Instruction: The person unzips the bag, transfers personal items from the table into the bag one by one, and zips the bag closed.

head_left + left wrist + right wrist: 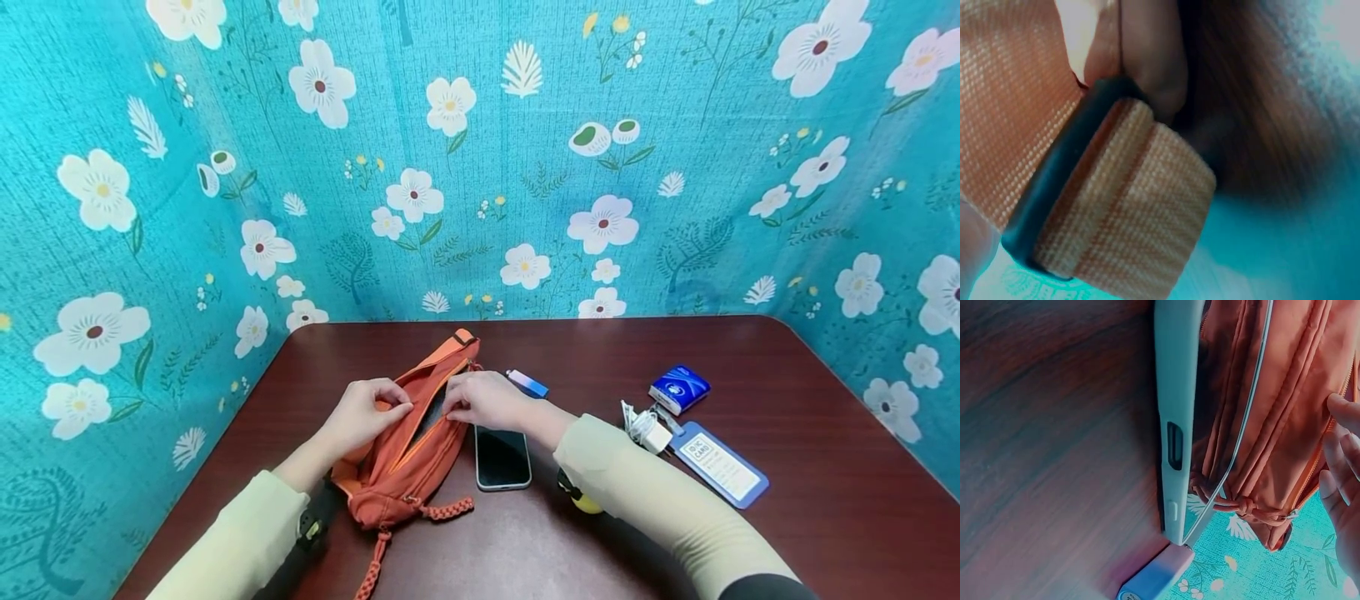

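Note:
An orange waist bag (405, 492) lies on the table, unzipped along its top, with a grey lining showing inside. My left hand (363, 417) pinches the near-left edge of the opening. On the opposite edge, my right hand (487, 402) grips the fabric by the zipper, and its fingers (1341, 453) show beside that zipper in the right wrist view. The left wrist view has the bag's webbing strap (1141, 194) and a dark buckle (1054, 181) close up. Two braided zipper pulls (448, 509) hang at the bag's near end. Whatever lies deeper inside is hidden.
Right of the bag are a phone (503, 462) and a small pink-and-blue item (527, 383). Farther right lie a white charger with cable (649, 430), a blue tissue pack (679, 389) and a blue card holder (722, 467). A yellow object (587, 504) is partly under the right sleeve.

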The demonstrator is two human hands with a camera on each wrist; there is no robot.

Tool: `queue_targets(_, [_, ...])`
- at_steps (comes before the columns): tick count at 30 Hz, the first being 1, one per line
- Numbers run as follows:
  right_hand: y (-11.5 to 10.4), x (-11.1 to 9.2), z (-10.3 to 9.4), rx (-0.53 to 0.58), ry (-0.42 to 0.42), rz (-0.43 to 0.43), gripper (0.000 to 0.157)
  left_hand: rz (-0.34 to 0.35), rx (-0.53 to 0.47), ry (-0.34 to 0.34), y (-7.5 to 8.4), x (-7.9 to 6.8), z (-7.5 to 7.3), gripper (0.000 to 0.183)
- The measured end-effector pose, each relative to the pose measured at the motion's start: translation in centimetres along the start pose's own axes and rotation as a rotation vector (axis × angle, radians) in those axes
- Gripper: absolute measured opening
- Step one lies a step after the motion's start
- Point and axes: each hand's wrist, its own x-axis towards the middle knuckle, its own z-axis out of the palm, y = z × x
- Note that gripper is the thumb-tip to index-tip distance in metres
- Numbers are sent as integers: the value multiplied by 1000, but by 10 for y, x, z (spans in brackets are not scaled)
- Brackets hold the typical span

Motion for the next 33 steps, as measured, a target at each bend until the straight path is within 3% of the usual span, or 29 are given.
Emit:
queue_targets(4, [1, -5, -4, 36, -6, -21, 6, 14, 10, 33, -2, -2, -2, 8])
queue_targets(13, [11, -22, -14, 264, -8, -43, 5, 6, 50, 134, -7, -9, -14, 8])
queue_targets(21, [22, -38, -20, 327, 13, -13, 8, -13, 109, 182, -15, -16, -24, 10])
queue_targets(33, [17, -37, -19, 347, 75, -67, 6, -28, 52, 123, -13, -11, -10, 10])
